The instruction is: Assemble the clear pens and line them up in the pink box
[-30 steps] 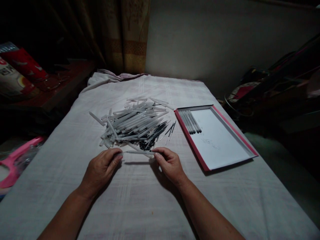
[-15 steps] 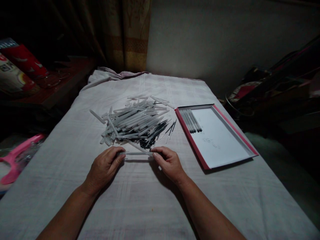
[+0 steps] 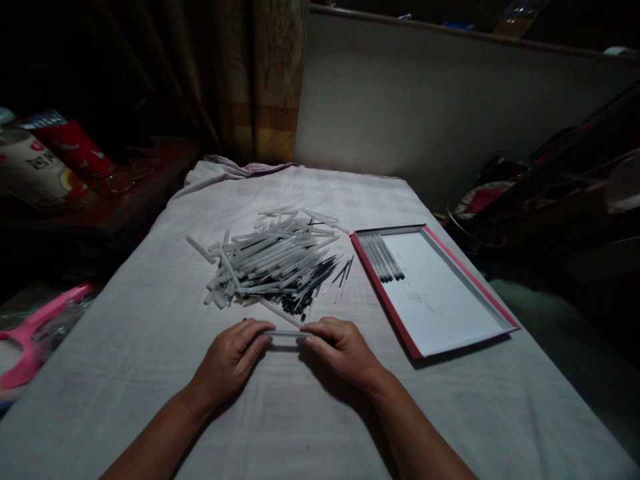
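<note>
Between them, my left hand (image 3: 239, 353) and my right hand (image 3: 340, 350) grip a slim, translucent pen barrel (image 3: 286, 334) level above the cloth, one end each. Fingers and thumbs are closed on it, and its two ends are hidden inside the hands. Just beyond lies a heap of loose clear pen barrels (image 3: 270, 257). On its near right side are thin dark refills (image 3: 313, 280) with black ends. To the right, a shallow red-edged box lid (image 3: 400, 323) holds a row of pens (image 3: 381, 259) with black tips along its left side.
A pale checked cloth (image 3: 240, 440) covers the table. A pink plastic handle (image 3: 37, 333) sits beyond the left edge. At the far left, a jar (image 3: 45, 170) and a red package (image 3: 75, 150) stand on a dark side table. A curtain (image 3: 277, 87) and wall rise behind.
My hands have come closer together along the barrel, the left moving right, so less of it shows between them. The whole view has shifted, with things sitting lower in the picture.
</note>
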Available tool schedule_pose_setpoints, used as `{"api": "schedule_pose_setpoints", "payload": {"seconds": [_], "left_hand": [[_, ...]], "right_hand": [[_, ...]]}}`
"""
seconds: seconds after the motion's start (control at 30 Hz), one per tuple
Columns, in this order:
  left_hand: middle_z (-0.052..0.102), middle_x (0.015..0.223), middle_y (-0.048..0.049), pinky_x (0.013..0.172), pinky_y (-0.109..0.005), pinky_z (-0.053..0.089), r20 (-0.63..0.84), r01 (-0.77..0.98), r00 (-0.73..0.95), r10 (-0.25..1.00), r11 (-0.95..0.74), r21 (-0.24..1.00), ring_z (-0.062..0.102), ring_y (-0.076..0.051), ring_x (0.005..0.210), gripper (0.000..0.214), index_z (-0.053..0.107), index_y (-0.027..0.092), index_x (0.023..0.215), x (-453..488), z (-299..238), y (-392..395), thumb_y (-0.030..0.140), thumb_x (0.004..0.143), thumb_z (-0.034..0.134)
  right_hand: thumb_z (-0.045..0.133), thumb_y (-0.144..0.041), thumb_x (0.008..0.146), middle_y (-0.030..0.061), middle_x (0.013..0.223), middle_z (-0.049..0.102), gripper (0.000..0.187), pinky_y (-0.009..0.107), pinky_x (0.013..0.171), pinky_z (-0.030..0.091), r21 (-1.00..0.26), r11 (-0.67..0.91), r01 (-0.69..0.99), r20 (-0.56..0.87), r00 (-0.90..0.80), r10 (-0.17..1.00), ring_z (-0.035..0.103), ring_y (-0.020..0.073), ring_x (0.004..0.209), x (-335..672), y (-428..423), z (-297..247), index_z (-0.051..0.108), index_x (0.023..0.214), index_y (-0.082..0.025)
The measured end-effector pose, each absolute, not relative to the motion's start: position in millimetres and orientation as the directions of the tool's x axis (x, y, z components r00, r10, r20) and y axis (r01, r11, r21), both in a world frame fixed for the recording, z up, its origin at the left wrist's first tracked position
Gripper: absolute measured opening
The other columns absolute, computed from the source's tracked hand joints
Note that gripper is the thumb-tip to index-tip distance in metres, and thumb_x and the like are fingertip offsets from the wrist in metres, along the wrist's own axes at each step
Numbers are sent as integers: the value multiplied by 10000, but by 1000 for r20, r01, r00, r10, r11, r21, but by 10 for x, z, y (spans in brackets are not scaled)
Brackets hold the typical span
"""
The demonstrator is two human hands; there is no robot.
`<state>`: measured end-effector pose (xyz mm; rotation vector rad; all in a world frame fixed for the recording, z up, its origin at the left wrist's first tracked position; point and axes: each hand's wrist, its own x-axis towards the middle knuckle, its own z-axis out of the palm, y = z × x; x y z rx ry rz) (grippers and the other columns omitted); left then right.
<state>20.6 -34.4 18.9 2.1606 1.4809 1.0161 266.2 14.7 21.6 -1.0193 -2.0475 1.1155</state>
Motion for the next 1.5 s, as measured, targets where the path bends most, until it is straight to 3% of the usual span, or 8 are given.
{"api": "schedule_pose_setpoints", "payload": {"seconds": [0.2, 0.87, 1.0, 1.1, 1.17, 1.3, 1.4, 1.5], "left_hand": [[741, 821, -39, 695, -255, 567, 334, 652, 294, 896, -443, 615, 703, -156, 718, 237, 668, 205, 977, 380, 193, -251, 304, 1000, 454], [729, 773, -8, 646, -220, 537, 284, 560, 250, 925, -378, 738, 686, -136, 683, 196, 673, 214, 958, 454, 182, -185, 317, 978, 507], [688, 732, 4, 607, -249, 530, 139, 430, 131, 982, -183, 884, 651, -144, 624, 336, 614, 211, 1195, 441, 160, -166, 436, 972, 500], [661, 755, -6, 600, -259, 525, 55, 259, 48, 997, -66, 964, 619, -137, 597, 499, 504, 178, 1335, 427, 146, -148, 520, 973, 461], [657, 774, -16, 600, -259, 518, 18, 220, 16, 1000, -21, 975, 611, -136, 603, 525, 515, 172, 1325, 423, 147, -135, 550, 965, 457], [649, 734, -10, 607, -256, 505, -1, 288, 45, 999, -12, 957, 609, -143, 623, 461, 618, 186, 1222, 423, 135, -121, 533, 940, 506], [655, 720, -4, 606, -255, 498, 8, 327, 54, 998, -25, 945, 615, -145, 625, 421, 652, 194, 1179, 429, 92, -127, 508, 926, 531], [658, 714, -1, 603, -250, 491, 0, 357, 51, 999, -19, 934, 628, -147, 635, 413, 653, 193, 1177, 443, 60, -136, 497, 927, 527]], "right_hand": [[570, -295, 947, 54, 829, 785, 250, 258, 689, 519, -867, 357, 348, 73, -620, 781, 706, 171, 727, 2823, 205, 297, 802, 982, -207], [511, -290, 977, 45, 769, 760, 291, 239, 664, 504, -873, 363, 326, 92, -621, 778, 701, 158, 691, 2818, 201, 259, 770, 897, -187], [497, -225, 951, 55, 785, 764, 274, 244, 667, 514, -813, 440, 381, 170, -568, 805, 700, 159, 695, 2805, 166, 420, 764, 908, -188], [512, -229, 935, 75, 840, 769, 263, 260, 687, 536, -757, 480, 443, 301, -416, 858, 708, 172, 736, 3032, 260, 636, 756, 1020, -180], [547, -308, 922, 75, 825, 764, 280, 279, 666, 550, -748, 406, 525, 357, -198, 913, 699, 179, 692, 3335, 453, 732, 750, 1050, -163], [575, -392, 850, 99, 884, 782, 363, 351, 738, 571, -664, 25, 747, 313, 248, 917, 723, 246, 784, 4035, 1083, 674, 774, 1028, -145], [492, -273, 854, 105, 990, 793, 401, 341, 818, 559, -392, -210, 896, 167, 294, 941, 729, 262, 939, 4299, 1503, 506, 774, 1114, -155], [491, -238, 856, 103, 1099, 780, 409, 338, 883, 533, -314, -216, 925, 153, 274, 949, 703, 273, 1059, 4254, 1712, 356, 772, 1146, -174]]}}
